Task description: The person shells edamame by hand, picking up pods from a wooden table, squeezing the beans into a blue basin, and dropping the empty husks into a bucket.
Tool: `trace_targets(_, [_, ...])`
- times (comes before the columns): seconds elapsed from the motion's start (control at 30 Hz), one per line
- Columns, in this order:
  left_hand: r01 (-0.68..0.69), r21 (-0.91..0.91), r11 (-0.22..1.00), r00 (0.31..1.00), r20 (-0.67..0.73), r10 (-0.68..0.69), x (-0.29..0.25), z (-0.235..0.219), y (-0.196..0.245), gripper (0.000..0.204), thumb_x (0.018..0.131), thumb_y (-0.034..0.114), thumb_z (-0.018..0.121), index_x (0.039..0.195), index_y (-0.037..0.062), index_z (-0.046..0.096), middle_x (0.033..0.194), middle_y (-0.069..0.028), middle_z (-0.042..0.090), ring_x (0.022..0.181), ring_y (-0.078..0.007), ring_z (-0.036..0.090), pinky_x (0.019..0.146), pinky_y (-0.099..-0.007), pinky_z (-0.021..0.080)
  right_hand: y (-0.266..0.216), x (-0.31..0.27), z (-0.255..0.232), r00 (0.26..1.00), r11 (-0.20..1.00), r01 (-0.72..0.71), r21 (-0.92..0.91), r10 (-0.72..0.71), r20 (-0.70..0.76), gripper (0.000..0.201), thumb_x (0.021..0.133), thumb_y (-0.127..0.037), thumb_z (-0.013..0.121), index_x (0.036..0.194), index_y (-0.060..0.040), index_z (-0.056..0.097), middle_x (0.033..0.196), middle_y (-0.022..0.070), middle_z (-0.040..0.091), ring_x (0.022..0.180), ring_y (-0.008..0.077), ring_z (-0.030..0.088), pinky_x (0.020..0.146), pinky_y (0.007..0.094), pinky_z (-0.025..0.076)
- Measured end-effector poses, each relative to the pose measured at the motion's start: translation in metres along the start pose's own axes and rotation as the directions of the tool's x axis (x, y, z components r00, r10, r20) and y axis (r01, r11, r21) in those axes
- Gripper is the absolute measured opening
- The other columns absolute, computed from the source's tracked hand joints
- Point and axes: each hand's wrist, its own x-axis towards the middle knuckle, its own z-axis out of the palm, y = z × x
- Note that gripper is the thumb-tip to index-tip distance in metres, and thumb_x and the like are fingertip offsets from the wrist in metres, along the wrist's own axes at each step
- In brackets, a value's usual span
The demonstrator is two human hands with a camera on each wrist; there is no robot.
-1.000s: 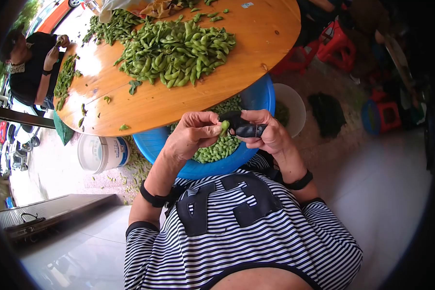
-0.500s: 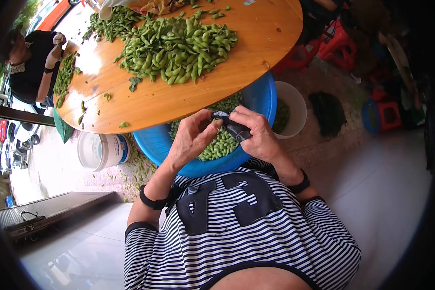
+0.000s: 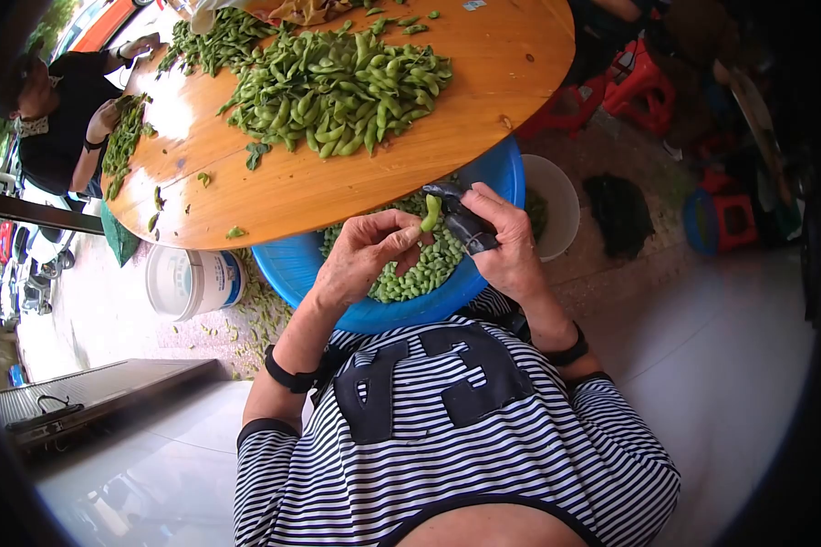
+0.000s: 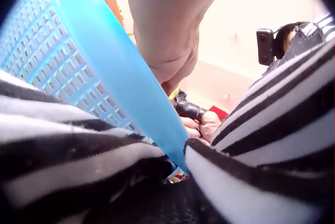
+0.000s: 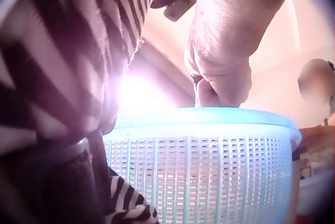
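Between thumb and fingertips my left hand (image 3: 363, 255) pinches a green edamame pod (image 3: 431, 214), which stands roughly upright over the basin. Facing it from the right is my right hand (image 3: 506, 242), fingers bent, with shiny black pieces (image 3: 470, 230) like finger covers at its thumb and forefinger. One black tip lies right at the pod's upper end; whether it grips the pod I cannot tell. Beneath both hands a blue basin (image 3: 287, 284) with slatted sides holds many shelled beans (image 3: 409, 281). In the right wrist view the basin rim (image 5: 220, 114) hides the fingertips.
A wooden table (image 3: 483, 100) overhangs the basin's far side, bearing a large heap of pods (image 3: 337, 96). A white bucket (image 3: 178, 284) lies left, a pale tub (image 3: 564, 214) stands right. Another person (image 3: 64, 118) handles pods across the table. Red stools (image 3: 639, 87) stand behind.
Half a second ago the hands were close together, largely hiding what they held. They are now farther apart, and a pod shows upright in the left fingers. The other person's hands have separated.
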Motion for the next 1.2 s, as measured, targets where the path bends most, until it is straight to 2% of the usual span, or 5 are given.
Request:
trace_targets(0.27, [-0.083,-0.037,0.996,0.986,-0.148,0.076,-0.001,0.006,0.003,0.017,0.096,0.016,0.058,0.092,0.0004,0.063,0.067,0.0026,0.053,0.057,-0.0045,0.044,0.051,-0.0193,0.034,0.007,-0.002,-0.009,0.867,0.539,-0.493,0.683,0.364,0.339,0.031,0.082,0.005,0.042,0.106,0.0052,0.061,0.067,-0.0013,0.048,0.052,0.0028,0.037,0.044,0.0181,0.030])
trace_targets(0.6, [-0.248,0.675,0.695,0.853,-0.188,0.487,-0.003,0.017,0.004,0.011,0.093,0.009,0.061,0.087,0.0001,0.058,0.072,0.0048,0.053,0.065,-0.0042,0.046,0.058,-0.0197,0.038,0.018,-0.009,-0.005,0.828,0.425,-0.561,0.711,0.289,0.481,0.041,0.081,-0.007,0.047,0.120,0.0000,0.057,0.097,0.0135,0.063,0.055,0.0035,0.037,0.044,0.0147,0.029])
trace_targets(0.73, [-0.275,0.695,0.664,0.855,-0.140,0.500,-0.004,0.017,0.007,0.007,0.086,0.003,0.064,0.085,-0.0018,0.059,0.067,-0.0038,0.052,0.059,-0.0094,0.046,0.054,-0.0259,0.040,0.027,-0.013,-0.005,0.849,0.462,-0.528,0.713,0.254,0.464,0.045,0.080,-0.008,0.048,0.124,-0.0012,0.056,0.099,0.0135,0.062,0.056,0.0033,0.037,0.044,0.0147,0.029])
trace_targets(0.8, [-0.084,0.392,0.916,0.954,-0.233,0.187,-0.006,0.013,0.003,0.006,0.085,0.000,0.064,0.084,-0.0020,0.059,0.070,-0.0080,0.054,0.057,-0.0146,0.049,0.054,-0.0272,0.040,0.028,-0.014,-0.005,0.844,0.492,-0.532,0.689,0.249,0.474,0.045,0.082,-0.009,0.049,0.125,-0.0023,0.055,0.100,0.0137,0.062,0.056,0.0034,0.037,0.044,0.0147,0.028])
trace_targets(1.2, [-0.231,0.663,0.712,0.865,-0.195,0.463,-0.004,0.022,0.006,0.004,0.083,-0.002,0.062,0.083,-0.0024,0.058,0.069,-0.0091,0.053,0.057,-0.0159,0.051,0.054,-0.0277,0.041,0.017,-0.011,-0.009,0.827,0.411,-0.560,0.719,0.336,0.452,0.043,0.076,-0.005,0.046,0.116,0.0048,0.057,0.085,0.0034,0.058,0.055,0.0031,0.036,0.045,0.0157,0.029])
